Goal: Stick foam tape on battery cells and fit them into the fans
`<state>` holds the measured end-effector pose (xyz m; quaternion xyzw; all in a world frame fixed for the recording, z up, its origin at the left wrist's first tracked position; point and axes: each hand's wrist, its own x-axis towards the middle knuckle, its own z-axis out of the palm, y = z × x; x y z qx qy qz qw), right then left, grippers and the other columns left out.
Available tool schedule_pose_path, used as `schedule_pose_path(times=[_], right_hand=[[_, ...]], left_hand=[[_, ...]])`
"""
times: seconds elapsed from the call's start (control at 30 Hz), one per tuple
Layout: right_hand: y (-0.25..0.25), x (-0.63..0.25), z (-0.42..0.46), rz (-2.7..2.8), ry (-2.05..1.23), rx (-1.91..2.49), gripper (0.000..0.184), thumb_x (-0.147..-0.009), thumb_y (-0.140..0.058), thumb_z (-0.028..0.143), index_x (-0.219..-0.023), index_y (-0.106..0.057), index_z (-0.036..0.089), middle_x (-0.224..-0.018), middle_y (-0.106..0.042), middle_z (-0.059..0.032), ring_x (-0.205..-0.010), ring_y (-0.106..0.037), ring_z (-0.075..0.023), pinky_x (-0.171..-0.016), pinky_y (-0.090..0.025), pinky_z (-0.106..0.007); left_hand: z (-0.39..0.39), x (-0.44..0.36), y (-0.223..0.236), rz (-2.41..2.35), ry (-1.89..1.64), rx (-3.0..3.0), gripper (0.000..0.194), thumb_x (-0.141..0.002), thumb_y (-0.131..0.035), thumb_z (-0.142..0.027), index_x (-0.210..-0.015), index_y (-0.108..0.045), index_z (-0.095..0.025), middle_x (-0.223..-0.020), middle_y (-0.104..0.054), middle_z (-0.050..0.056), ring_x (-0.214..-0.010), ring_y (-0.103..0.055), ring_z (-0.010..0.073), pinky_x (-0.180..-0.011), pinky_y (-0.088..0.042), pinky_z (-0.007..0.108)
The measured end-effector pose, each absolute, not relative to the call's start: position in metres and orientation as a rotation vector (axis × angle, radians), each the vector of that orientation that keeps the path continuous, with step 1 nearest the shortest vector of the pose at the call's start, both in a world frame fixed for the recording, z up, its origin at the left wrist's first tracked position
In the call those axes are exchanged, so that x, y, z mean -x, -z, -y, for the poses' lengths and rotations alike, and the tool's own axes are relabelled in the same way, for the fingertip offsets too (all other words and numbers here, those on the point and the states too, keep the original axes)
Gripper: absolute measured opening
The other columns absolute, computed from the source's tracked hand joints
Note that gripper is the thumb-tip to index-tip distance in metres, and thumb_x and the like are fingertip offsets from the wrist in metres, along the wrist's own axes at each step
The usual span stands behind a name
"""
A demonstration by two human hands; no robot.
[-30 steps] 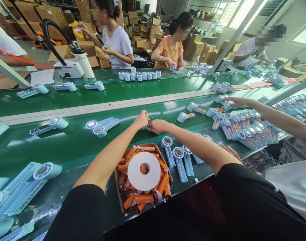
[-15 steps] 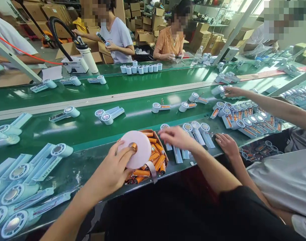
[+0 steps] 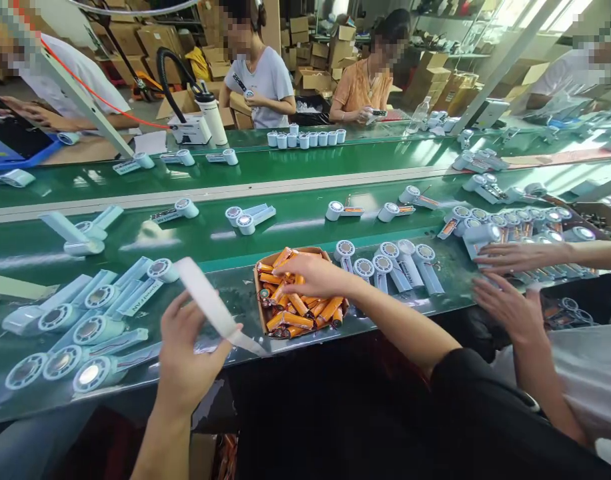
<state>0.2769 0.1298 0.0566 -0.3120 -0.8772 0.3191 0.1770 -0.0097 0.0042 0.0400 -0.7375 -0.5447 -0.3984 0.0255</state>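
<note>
My left hand (image 3: pixel 188 357) grips a white roll of tape (image 3: pixel 208 303), lifted edge-on above the green bench to the left of a cardboard box (image 3: pixel 258 293). Orange batteries (image 3: pixel 298 310) fill that box. My right hand (image 3: pixel 313 275) reaches into it, fingers curled down among the batteries; whether it holds one is hidden. Light blue handheld fan shells (image 3: pixel 93 317) lie in a heap left of my left hand. More fan shells (image 3: pixel 403 263) lie in a row right of the box.
A co-worker's two hands (image 3: pixel 510 280) work on a crowd of fan parts (image 3: pixel 515 227) at the right. The green conveyor belt (image 3: pixel 295 217) carries scattered fan units. Across it, several people sit before stacked cartons, with a white machine and black hose (image 3: pixel 190 123).
My left hand took the tape roll off the battery box and lifted it away to the left. My right hand moved from the belt into the box. The view shifted left.
</note>
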Motion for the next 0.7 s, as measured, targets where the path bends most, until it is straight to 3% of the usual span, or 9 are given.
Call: schedule_pose_path(times=[0.1,0.17,0.3,0.37,0.5,0.7], right_hand=[[-0.052,-0.252,-0.167,2.646,-0.685,1.066,0.004,-0.088,-0.078,0.017,-0.085,-0.079,0.02,-0.098,-0.083,-0.0098,-0.102,-0.075,-0.0294,-0.095,-0.055,-0.039],[-0.046,-0.242,-0.177,2.65,-0.706,1.143,0.015,-0.09,-0.072,0.014,-0.076,-0.075,0.02,-0.086,-0.081,-0.0072,-0.094,-0.076,-0.028,-0.089,-0.056,-0.037],[-0.042,-0.251,-0.172,1.998,-1.016,1.137,0.018,-0.1,-0.064,0.034,-0.101,-0.076,0.021,-0.092,-0.083,-0.0045,-0.092,-0.079,-0.0233,-0.085,-0.06,-0.034],[-0.046,-0.262,-0.161,1.587,-1.215,0.994,0.03,-0.095,-0.072,0.047,-0.11,-0.074,0.02,-0.101,-0.084,-0.0062,-0.093,-0.08,-0.0227,-0.086,-0.063,-0.035],[-0.059,-0.273,-0.121,1.296,-1.304,0.765,0.042,-0.08,-0.09,0.054,-0.101,-0.069,0.024,-0.122,-0.082,-0.0095,-0.108,-0.08,-0.0247,-0.099,-0.065,-0.044],[-0.063,-0.261,-0.073,1.251,-1.125,0.705,0.034,-0.087,-0.087,0.05,-0.094,-0.065,0.026,-0.124,-0.082,-0.0096,-0.126,-0.075,-0.0288,-0.115,-0.057,-0.057]], left_hand=[[-0.006,0.0,-0.04,1.554,1.179,2.305,0.039,-0.095,-0.075,-0.027,-0.132,-0.063,-0.027,-0.121,-0.074,0.009,-0.141,-0.058,0.0381,-0.114,-0.056,0.06],[-0.007,-0.002,-0.038,1.534,1.158,2.315,0.038,-0.096,-0.073,-0.026,-0.133,-0.062,-0.025,-0.121,-0.074,0.01,-0.139,-0.059,0.0381,-0.112,-0.057,0.058],[-0.005,0.0,-0.032,1.526,1.115,2.324,0.041,-0.096,-0.071,-0.022,-0.135,-0.062,-0.024,-0.124,-0.073,0.01,-0.137,-0.059,0.0371,-0.108,-0.059,0.055],[-0.003,0.0,-0.029,1.505,1.081,2.339,0.044,-0.094,-0.072,-0.02,-0.137,-0.062,-0.024,-0.124,-0.074,0.011,-0.133,-0.06,0.0364,-0.106,-0.059,0.054],[-0.002,-0.009,-0.026,1.496,0.985,2.369,0.046,-0.087,-0.07,-0.013,-0.132,-0.068,-0.024,-0.117,-0.077,0.009,-0.121,-0.06,0.0346,-0.103,-0.057,0.051],[0.004,-0.031,-0.032,1.531,0.882,2.404,0.044,-0.083,-0.07,-0.011,-0.126,-0.076,-0.023,-0.12,-0.078,0.009,-0.116,-0.055,0.0328,-0.098,-0.054,0.045]])
